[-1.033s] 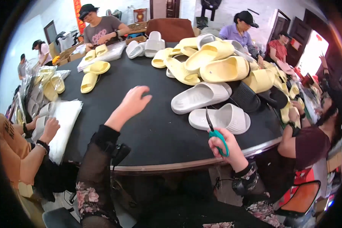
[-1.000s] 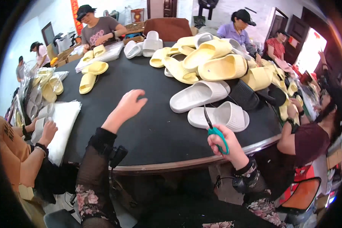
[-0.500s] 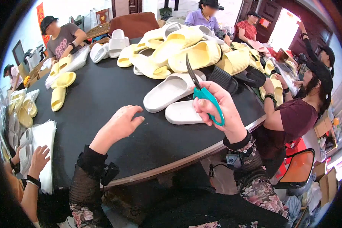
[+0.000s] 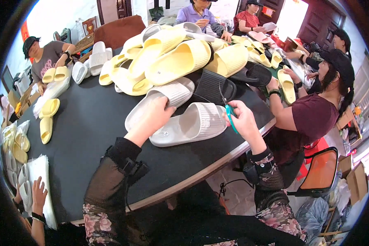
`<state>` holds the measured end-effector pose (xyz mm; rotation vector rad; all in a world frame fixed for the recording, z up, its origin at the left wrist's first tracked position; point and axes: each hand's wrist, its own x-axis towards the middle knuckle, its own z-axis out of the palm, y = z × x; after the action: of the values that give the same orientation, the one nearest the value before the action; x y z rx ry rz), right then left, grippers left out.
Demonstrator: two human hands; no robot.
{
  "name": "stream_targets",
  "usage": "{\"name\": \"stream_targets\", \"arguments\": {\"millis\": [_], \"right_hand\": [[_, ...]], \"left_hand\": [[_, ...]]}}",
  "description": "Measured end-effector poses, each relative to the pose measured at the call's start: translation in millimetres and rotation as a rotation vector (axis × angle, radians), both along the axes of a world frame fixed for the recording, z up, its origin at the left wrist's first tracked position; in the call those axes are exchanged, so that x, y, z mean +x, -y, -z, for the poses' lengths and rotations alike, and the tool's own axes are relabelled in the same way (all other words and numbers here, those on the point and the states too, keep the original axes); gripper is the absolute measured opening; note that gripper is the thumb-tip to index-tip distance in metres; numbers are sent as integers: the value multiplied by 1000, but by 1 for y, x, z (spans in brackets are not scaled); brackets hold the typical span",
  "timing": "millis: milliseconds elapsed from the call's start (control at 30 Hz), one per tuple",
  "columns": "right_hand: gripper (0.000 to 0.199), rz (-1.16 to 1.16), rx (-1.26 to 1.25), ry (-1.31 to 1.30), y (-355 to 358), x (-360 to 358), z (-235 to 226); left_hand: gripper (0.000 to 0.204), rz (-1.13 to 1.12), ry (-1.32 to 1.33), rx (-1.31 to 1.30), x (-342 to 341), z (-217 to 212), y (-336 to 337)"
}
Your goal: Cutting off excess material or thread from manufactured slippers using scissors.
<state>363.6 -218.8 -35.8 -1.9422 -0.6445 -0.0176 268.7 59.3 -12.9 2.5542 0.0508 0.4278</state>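
Observation:
Two light grey ribbed slides lie side by side on the dark table before me. My left hand reaches over the farther grey slide, with its thumb apart from the bent fingers. Some of its fingertips are hidden. My right hand holds small scissors with teal handles, their dark blades pointing up and away. These scissors are beside the strap of the nearer grey slide, on its right. A black slide sits just behind the blades.
A heap of yellow slides rises at the far middle. More yellow slides lie on the left, near clear plastic bags. A co-worker in a maroon shirt sits at my right, others around the table. An orange chair stands behind.
My left hand has moved right, onto the grey slides. My right hand has lowered the scissors and moved clear of the nearer slide's strap. My view has shifted to the right.

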Motion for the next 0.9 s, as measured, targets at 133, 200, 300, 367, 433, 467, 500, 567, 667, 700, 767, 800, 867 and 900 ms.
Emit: {"name": "stream_targets", "arguments": {"millis": [133, 200, 300, 367, 433, 467, 500, 567, 667, 700, 767, 800, 867, 900], "right_hand": [[35, 36, -8, -59, -5, -5, 4], [36, 33, -7, -107, -10, -8, 2], [33, -131, 140, -243, -20, -18, 1], [33, -187, 169, -355, -28, -35, -11], [32, -278, 234, -515, -34, -45, -10], [32, -325, 213, -488, -39, -48, -7], [32, -384, 186, -497, -49, -55, -10], [34, -493, 179, -507, -70, -68, -13], [37, -660, 99, -603, -106, -87, -24], [38, -743, 142, -644, -123, -95, -25], [39, -798, 81, -664, -150, -109, -31], [40, -811, 27, -679, -160, -112, -32], [43, -859, -12, -701, -178, -119, -34], [43, -870, -33, -690, -186, -122, -33]], "left_hand": [[22, -62, 74, -85, 9, 9, -2], [22, -75, 18, -158, 3, 5, 1], [22, -52, -30, -165, -22, -7, 1], [22, -23, -88, -115, -46, -14, -1], [22, -36, -102, -122, -70, -21, -4], [21, -51, -117, -136, -79, -19, -8], [21, -42, -85, -153, -92, -11, -22], [19, -94, -99, -207, -115, -9, -39], [14, -183, -93, -272, -145, -10, -60], [14, -243, -84, -194, -160, -15, -67], [15, -328, -64, -133, -179, -23, -70], [15, -343, -62, -146, -182, -22, -72], [17, -386, -76, -49, -194, -24, -75], [17, -411, -73, -55, -202, -28, -76]]}}
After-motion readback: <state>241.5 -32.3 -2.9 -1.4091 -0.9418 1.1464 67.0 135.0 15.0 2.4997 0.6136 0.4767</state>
